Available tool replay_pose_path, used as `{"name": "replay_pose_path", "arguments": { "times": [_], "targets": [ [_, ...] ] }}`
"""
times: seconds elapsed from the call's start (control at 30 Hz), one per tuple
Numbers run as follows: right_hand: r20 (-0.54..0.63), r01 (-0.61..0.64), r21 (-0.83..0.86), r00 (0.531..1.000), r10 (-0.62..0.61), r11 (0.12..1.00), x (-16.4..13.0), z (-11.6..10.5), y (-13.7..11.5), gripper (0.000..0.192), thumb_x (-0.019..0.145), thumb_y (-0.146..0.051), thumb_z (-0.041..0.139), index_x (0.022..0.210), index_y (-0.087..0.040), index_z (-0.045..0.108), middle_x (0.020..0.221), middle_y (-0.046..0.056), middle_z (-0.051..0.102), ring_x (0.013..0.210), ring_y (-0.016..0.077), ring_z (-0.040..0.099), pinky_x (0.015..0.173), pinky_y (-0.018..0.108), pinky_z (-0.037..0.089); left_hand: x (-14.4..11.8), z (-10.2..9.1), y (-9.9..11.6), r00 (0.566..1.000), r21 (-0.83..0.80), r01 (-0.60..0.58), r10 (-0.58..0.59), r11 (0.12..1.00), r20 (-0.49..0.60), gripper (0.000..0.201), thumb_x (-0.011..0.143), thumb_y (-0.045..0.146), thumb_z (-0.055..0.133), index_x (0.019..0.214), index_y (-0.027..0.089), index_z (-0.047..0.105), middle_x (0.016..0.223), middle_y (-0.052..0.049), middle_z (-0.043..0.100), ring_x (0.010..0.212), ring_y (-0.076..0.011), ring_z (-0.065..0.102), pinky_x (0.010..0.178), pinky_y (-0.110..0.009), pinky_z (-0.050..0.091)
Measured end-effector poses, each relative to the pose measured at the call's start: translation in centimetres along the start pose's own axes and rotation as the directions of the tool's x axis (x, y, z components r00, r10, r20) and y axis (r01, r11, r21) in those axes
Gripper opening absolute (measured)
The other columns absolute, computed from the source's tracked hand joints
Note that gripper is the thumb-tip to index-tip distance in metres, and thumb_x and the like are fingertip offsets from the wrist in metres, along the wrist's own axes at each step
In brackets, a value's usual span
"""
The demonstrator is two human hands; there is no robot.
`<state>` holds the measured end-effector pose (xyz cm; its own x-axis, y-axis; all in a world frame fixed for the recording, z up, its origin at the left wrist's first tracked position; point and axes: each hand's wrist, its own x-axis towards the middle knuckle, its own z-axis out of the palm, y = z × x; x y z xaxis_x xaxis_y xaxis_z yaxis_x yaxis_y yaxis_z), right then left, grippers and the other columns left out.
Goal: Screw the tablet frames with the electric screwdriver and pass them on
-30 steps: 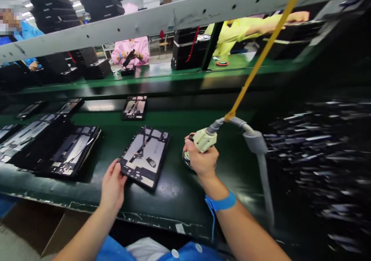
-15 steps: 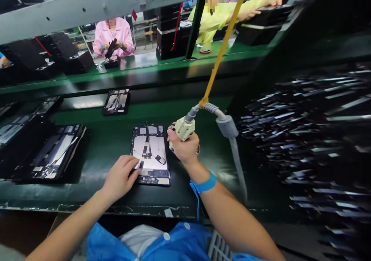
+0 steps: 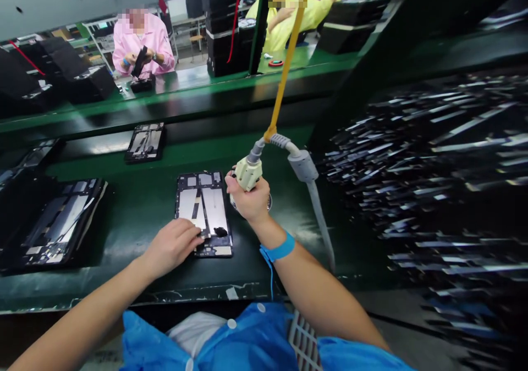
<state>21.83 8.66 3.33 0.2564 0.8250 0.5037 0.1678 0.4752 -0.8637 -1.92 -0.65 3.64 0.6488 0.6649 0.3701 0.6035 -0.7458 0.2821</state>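
Note:
An opened tablet (image 3: 214, 205), its silver and black inside facing up, lies on the green bench. My left hand (image 3: 175, 243) rests over its lower left part, fingers drawn together at the lower end of a dark flat cable (image 3: 196, 206). Whatever sits between those fingertips is hidden. A small black part (image 3: 220, 232) lies on the tablet's lower right. Just right of the tablet, my right hand (image 3: 252, 201) is wrapped round a cream electric screwdriver (image 3: 249, 173). Its lower end is out of sight. A yellow strap (image 3: 284, 77) ties onto its grey cable (image 3: 323, 222).
Stacked opened tablets (image 3: 61, 217) stand at the left, and another opened tablet (image 3: 145, 142) lies farther back. Many thin dark pieces (image 3: 412, 140) fill the right side, blurred. Across the bench, a person in pink (image 3: 142, 44) and a person in yellow (image 3: 284, 25) work.
The view has shifted, so things sit farther left. My left fingers have moved inward over the tablet. A thin cable across its upper half no longer shows, and the small part looks darker.

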Motion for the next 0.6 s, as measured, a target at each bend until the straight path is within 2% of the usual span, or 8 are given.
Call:
{"name": "replay_pose_path", "arguments": {
  "times": [0.17,0.3,0.6],
  "targets": [
    [0.015,0.004,0.015,1.0,-0.005,1.0,-0.2,0.1,0.0,0.025,0.085,-0.044,0.074,0.093,-0.021,0.068,0.081,0.002,0.072,0.072,0.0193,0.068,0.075,0.036,0.057,-2.7,0.8,0.8,0.989,0.051,-0.15,0.151,0.987,-0.004,0.025,0.099,0.017,0.061,0.124,0.02,0.065,0.103,-0.01,0.074,0.098,-0.0231,0.07,0.086,-0.038,0.058],
    [0.004,0.024,0.035,1.0,-0.025,0.999,-0.2,0.2,0.3,0.025,0.084,-0.044,0.076,0.093,-0.022,0.068,0.08,0.001,0.071,0.071,0.0188,0.067,0.074,0.036,0.057,-3.2,2.1,0.5,0.969,0.069,-0.227,0.232,0.971,-0.088,0.026,0.095,0.014,0.067,0.121,0.015,0.064,0.102,-0.01,0.073,0.098,-0.0238,0.068,0.083,-0.039,0.059],
    [0.005,0.023,0.06,1.0,-0.023,0.998,-0.3,0.1,0.4,0.023,0.084,-0.041,0.076,0.096,-0.023,0.068,0.082,0.001,0.071,0.071,0.0178,0.067,0.071,0.035,0.058,-3.1,3.0,1.8,0.99,0.067,-0.102,0.108,0.993,-0.095,0.035,0.092,0.009,0.067,0.126,0.015,0.063,0.11,-0.013,0.069,0.104,-0.0257,0.062,0.089,-0.043,0.058]
  ]
}}
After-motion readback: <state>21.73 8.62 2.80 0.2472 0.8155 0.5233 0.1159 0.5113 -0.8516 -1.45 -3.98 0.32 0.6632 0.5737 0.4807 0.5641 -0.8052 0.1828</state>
